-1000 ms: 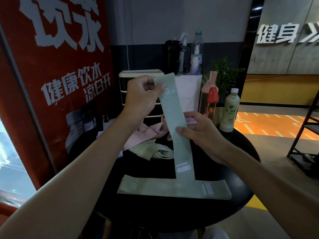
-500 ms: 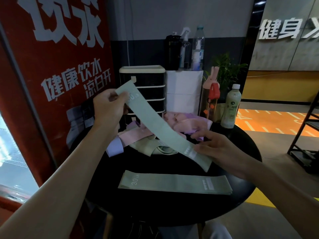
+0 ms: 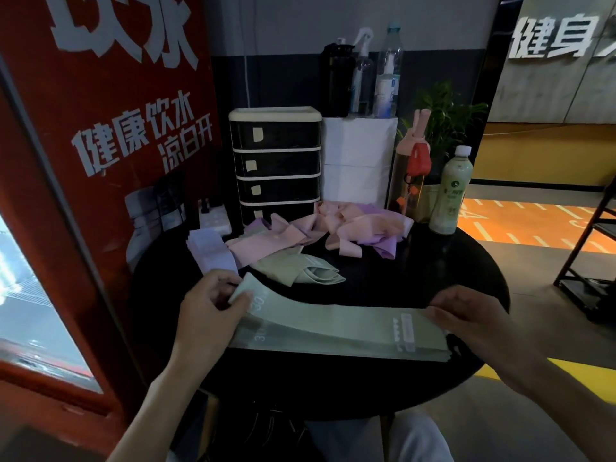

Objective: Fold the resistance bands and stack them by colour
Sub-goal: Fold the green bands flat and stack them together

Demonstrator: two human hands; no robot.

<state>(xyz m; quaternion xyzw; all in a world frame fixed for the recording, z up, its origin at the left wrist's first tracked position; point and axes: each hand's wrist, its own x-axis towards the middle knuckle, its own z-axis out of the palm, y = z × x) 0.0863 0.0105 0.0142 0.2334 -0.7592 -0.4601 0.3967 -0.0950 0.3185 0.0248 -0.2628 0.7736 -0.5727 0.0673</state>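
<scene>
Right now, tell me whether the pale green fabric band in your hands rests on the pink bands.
No, the pale green fabric band sits over another flat green band, apart from the pink bands.

— What do we see the person wearing?

— Very little up top. We see both forearms bare right to the lower edge of the view, and the left hand and right hand are bare too.

— And lower down?

— We make out pale grey trousers of smooth, plain cloth at the bottom; we can't tell more.
</scene>
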